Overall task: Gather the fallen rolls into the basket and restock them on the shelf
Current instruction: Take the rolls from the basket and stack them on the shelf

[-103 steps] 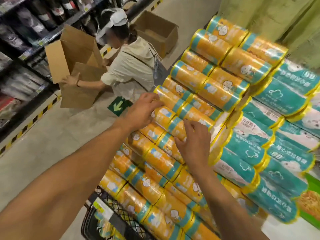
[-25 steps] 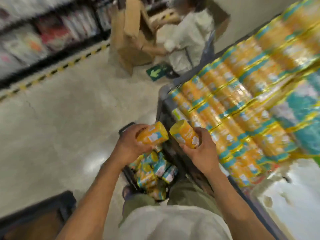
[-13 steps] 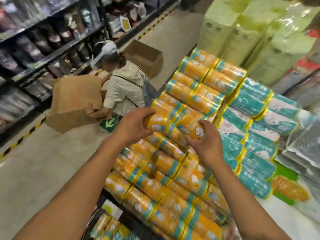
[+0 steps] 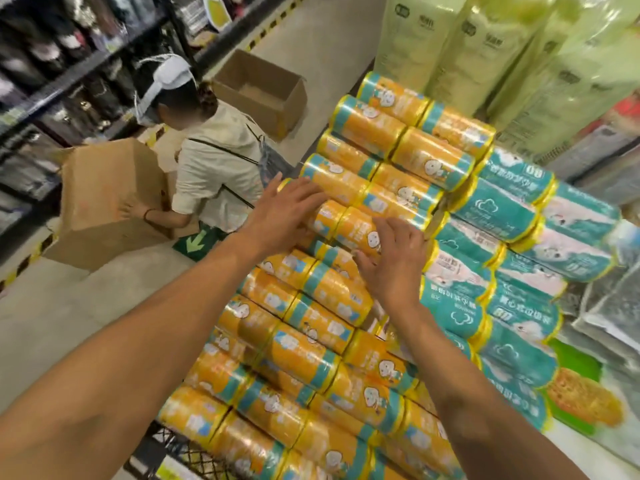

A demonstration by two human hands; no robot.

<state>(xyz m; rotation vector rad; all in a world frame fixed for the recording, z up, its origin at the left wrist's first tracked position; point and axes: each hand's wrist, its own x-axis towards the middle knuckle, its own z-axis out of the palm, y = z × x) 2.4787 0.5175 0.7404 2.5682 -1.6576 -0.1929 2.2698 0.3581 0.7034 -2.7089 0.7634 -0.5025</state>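
Our left hand (image 4: pixel 287 216) and right hand (image 4: pixel 391 261), fingers straight and gripping nothing, press two orange plastic-wrapped cylindrical rolls (image 4: pixel 349 226) into the slanting stack (image 4: pixel 311 344) on the white shelf (image 4: pixel 575 459), restocking seemingly well along, though the black wire basket (image 4: pixel 180 457) below hides whatever we have left.

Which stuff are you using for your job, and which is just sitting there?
For the job: orange rolls, basket, left hand, right hand.
Just there: boxes, green packs, floor arrow, other person.
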